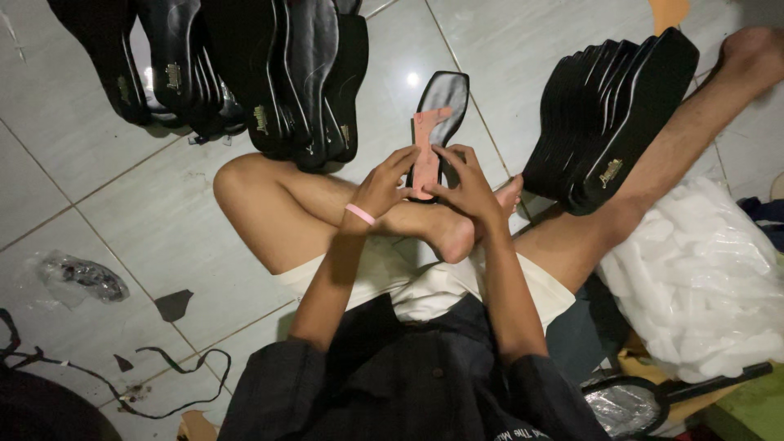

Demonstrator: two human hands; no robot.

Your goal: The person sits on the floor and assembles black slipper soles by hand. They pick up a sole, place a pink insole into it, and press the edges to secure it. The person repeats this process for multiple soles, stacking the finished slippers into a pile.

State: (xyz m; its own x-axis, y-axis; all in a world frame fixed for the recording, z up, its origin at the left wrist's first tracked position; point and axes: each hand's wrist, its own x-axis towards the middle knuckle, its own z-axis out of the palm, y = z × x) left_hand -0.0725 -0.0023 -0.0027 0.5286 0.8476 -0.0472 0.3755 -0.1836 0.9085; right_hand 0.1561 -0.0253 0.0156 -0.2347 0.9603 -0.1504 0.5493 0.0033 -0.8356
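Head view: both hands meet over one black insole (434, 122) held above the crossed legs. Left hand (382, 186), with a pink wristband (360, 214), curls its fingers onto the insole's heel end; right hand (469, 186) grips the other edge, pressing a pinkish patch (426, 151) onto it. Judging by position, the patch looks partly seated. Stacks of black insoles lie top left (245, 73) and at right (608, 118) on the tiled floor (122, 204); whether they are finished cannot be told.
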